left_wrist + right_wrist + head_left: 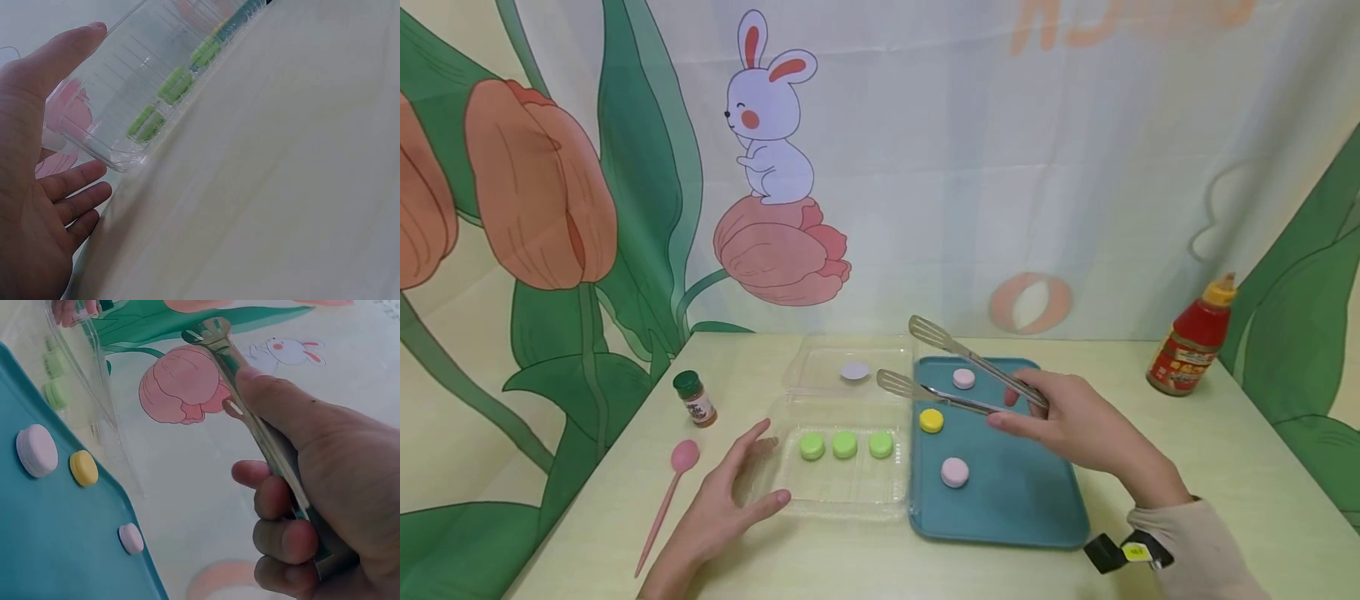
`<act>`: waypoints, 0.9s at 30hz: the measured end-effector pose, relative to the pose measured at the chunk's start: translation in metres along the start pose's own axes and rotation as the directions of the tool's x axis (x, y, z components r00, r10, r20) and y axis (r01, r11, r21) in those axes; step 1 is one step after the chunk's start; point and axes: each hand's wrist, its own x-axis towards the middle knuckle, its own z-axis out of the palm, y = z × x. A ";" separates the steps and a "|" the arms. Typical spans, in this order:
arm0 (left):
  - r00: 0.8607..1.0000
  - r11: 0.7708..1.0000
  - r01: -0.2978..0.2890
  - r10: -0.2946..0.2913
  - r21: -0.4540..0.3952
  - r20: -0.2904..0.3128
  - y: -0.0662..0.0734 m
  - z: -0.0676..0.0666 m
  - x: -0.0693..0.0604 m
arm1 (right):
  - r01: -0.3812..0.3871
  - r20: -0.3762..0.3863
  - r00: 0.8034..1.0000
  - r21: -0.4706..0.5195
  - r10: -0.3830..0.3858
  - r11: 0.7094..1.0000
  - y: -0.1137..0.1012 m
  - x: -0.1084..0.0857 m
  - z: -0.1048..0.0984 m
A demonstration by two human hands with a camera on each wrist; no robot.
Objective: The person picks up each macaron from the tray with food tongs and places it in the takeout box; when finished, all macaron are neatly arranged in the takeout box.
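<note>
Metal tongs (pixel 958 396) are gripped in my right hand (pixel 1063 421), their two slotted tips spread apart with nothing between them, above the blue tray (pixel 1015 517). Two pale pink macarons (pixel 955 472) and one yellow macaron (pixel 931 421) sit on that tray. To its left stands a clear plastic box (pixel 842 507) with its lid folded back; three green macarons (pixel 845 445) lie in a row inside. My left hand (pixel 718 500) is spread at the box's left side, thumb and fingers apart. In the left wrist view the fingertips (pixel 94 172) come close to the box wall; contact is uncertain.
A pink spoon (pixel 670 492) and a green-capped spice jar (pixel 696 398) are at the left of the table. A red sauce bottle with a yellow cap (pixel 1193 337) stands at the far right. Behind the table hangs a printed curtain (pixel 925 167).
</note>
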 end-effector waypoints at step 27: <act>0.999 0.999 0.027 -0.027 -0.030 0.020 0.001 -0.001 0.001 | -0.217 -0.165 0.964 -0.025 0.210 0.976 0.076 0.007 0.033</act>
